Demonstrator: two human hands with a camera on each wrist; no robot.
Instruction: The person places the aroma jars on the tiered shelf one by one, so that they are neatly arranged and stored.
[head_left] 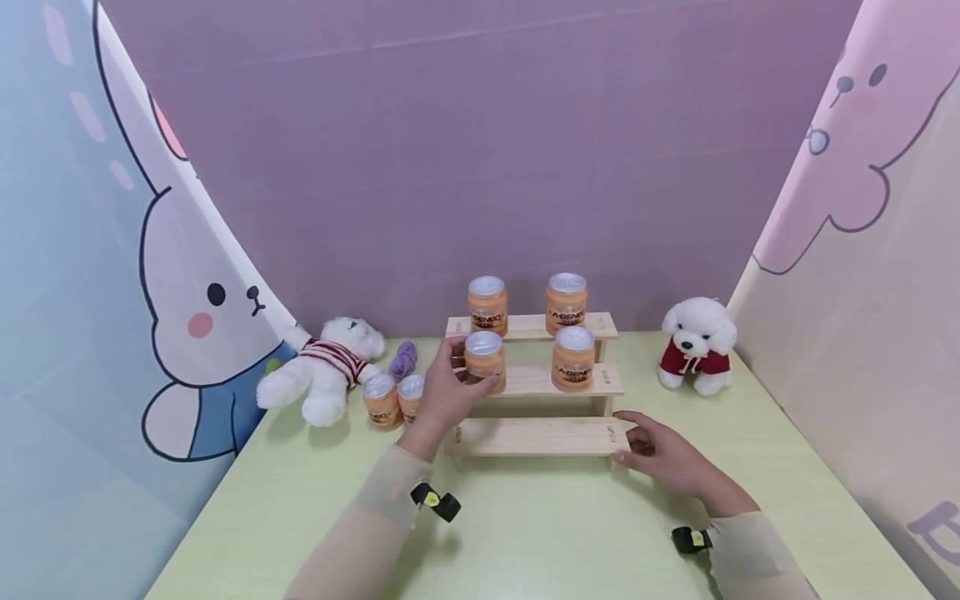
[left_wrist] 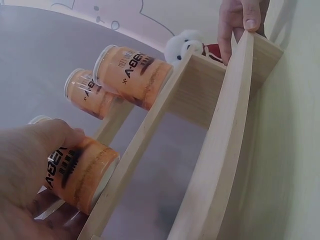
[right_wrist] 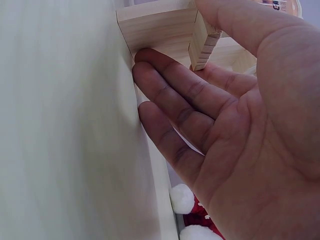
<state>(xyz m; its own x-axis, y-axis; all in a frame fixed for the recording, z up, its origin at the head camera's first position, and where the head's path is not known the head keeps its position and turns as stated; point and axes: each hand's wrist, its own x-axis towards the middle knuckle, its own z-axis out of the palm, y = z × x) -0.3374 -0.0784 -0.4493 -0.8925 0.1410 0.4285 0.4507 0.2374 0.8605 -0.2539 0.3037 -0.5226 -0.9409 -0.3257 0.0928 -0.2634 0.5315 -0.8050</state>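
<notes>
Cans [head_left: 566, 307] in orange wrap stand on the wooden rack [head_left: 536, 436], two on its top step, one at its middle step's right; silver lids hide any contents. The left hand [head_left: 450, 392] grips another can [head_left: 483, 358] at the middle step's left end, and the right hand [head_left: 663, 454] pinches the bottom step's right end. Left of the rack are two spare cans [head_left: 381, 400], one partly behind the left wrist, a purple bundle [head_left: 403, 360] and a white bear [head_left: 333, 362]; right, a plush dog [head_left: 696, 342].

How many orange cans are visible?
6: two cans on the top shelf, one on the middle shelf's right, one in the left grip at that shelf's left, two on the table. More may be hidden.
</notes>
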